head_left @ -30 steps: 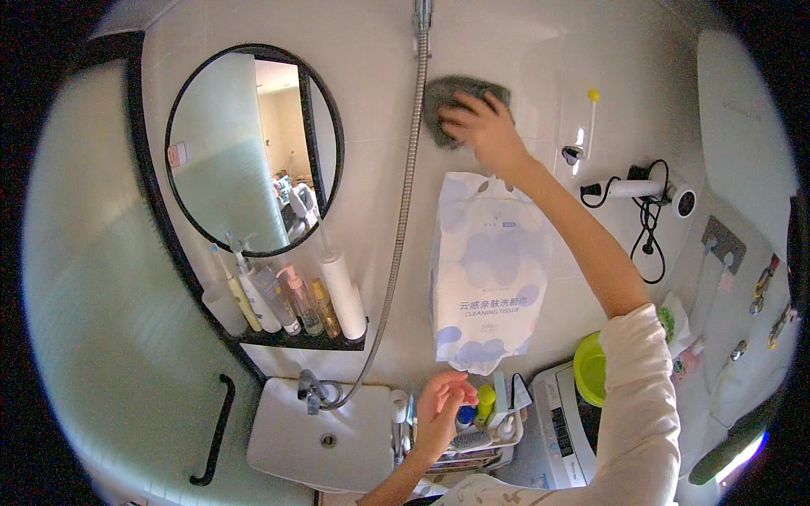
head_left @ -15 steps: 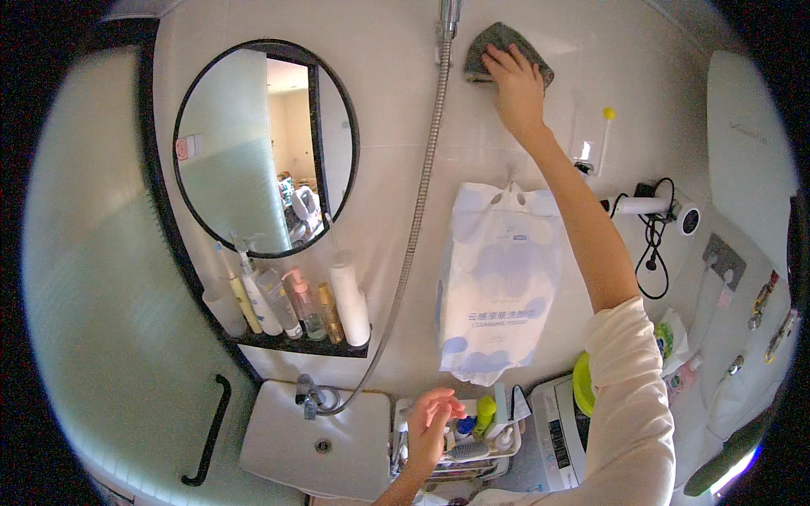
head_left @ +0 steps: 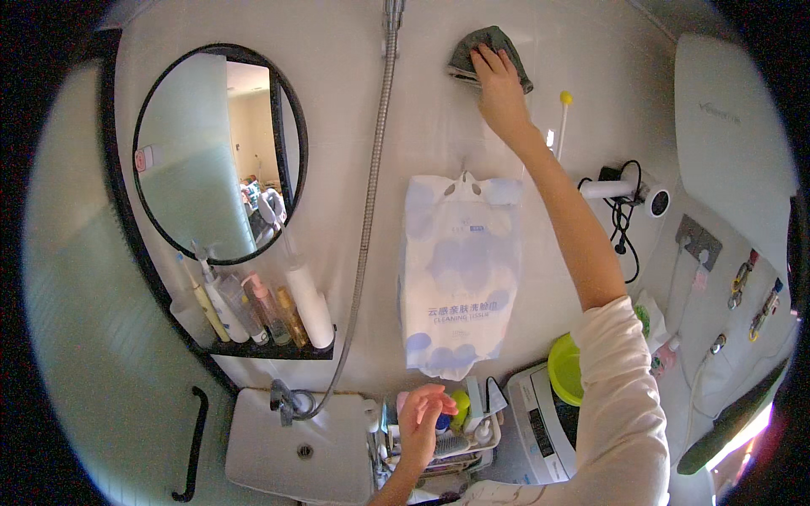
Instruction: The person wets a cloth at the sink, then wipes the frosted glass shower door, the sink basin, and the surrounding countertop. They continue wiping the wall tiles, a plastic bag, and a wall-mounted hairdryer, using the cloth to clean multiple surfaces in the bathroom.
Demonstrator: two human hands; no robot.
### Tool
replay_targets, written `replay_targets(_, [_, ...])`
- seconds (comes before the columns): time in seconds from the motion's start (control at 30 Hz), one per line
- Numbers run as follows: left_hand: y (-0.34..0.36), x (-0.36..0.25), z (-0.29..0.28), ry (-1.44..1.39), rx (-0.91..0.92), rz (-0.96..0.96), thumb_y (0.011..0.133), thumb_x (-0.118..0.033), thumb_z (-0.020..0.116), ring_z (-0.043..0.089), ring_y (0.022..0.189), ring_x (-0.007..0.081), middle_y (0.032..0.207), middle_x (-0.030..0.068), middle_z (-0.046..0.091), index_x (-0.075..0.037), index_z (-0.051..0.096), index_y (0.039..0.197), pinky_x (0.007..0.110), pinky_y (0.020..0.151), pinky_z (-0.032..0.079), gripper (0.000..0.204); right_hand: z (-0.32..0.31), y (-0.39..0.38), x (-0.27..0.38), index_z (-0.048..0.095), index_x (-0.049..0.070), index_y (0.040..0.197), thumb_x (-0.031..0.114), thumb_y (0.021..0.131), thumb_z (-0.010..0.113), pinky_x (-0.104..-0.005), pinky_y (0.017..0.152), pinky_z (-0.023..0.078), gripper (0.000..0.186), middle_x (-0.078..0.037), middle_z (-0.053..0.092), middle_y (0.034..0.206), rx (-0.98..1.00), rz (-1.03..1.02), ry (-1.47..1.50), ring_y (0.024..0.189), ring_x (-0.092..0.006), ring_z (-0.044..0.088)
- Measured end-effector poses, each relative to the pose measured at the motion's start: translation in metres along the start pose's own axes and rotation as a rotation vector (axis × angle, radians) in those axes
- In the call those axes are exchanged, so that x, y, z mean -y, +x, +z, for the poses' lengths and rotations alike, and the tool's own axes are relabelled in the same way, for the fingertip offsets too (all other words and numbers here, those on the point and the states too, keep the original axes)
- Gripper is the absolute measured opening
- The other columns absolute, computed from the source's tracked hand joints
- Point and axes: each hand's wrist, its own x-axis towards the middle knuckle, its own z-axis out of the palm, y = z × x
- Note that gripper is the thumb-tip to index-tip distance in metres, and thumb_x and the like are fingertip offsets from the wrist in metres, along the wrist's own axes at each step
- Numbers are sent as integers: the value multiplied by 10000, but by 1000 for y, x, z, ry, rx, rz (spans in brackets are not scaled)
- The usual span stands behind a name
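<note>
High on the tiled wall, my right hand (head_left: 501, 84) presses a dark grey cloth (head_left: 487, 52) against the tiles. Its fingers lie over the cloth, and the folded edge shows at the left. My left hand (head_left: 422, 423) is low in the middle, in front of a rack of toiletries (head_left: 492, 434). Loosely bent and apart, its fingers show nothing between them. A white and blue pack of cleaning tissue (head_left: 460, 274) hangs on the wall between the two hands. Left of the cloth runs a metal shower hose (head_left: 371, 194).
A round mirror (head_left: 305, 160) hangs at left above a black shelf (head_left: 278, 352) of bottles. Below stands a white sink (head_left: 261, 438) with a tap (head_left: 287, 401). At right are a hair dryer (head_left: 645, 198), a yellow-tipped stick (head_left: 564, 126), a washing machine (head_left: 525, 413) and a green basin (head_left: 564, 371).
My view has swung to the right, so the wall things sit further left. Across the tiles, my right hand and the cloth have moved right and slightly down. My left hand stays low and bent.
</note>
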Motion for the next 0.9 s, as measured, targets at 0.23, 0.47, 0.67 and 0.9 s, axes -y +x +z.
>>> replay_targets(0.23, [-8, 1, 3, -16, 19, -20, 891, -104, 471, 554, 747, 155, 833, 79, 556, -26, 495, 1047, 290, 713, 464, 176, -33, -62, -10, 501, -27, 1133, -132, 615, 430, -387, 947, 347, 533, -162, 464, 1221, 248, 52, 246, 1094, -371, 423])
replay_targets(0.47, [-17, -6, 5, -45, 57, -22, 893, -112, 471, 551, 763, 154, 845, 81, 552, -19, 480, 1057, 291, 718, 464, 188, -76, -75, -14, 573, -3, 1055, -73, 715, 405, -313, 727, 480, 386, -129, 610, 925, 548, 874, 732, 831, -216, 589])
replay_targets(0.67, [-17, -6, 2, -16, 20, 3, 875, -146, 498, 581, 707, 194, 812, 95, 563, -23, 489, 1026, 322, 687, 474, 195, -45, -1, -5, 555, 21, 1085, -34, 712, 460, -342, 725, 500, 388, -136, 565, 1065, 14, 142, 123, 975, -261, 535])
replay_targets(0.9, [-21, -10, -16, -61, -29, 41, 894, -128, 474, 550, 787, 152, 863, 76, 533, -9, 486, 1057, 295, 713, 474, 202, -12, -20, 39, 564, 58, 1079, -77, 677, 484, -351, 836, 465, 430, -30, 480, 1243, 177, -89, -93, 1117, -290, 449])
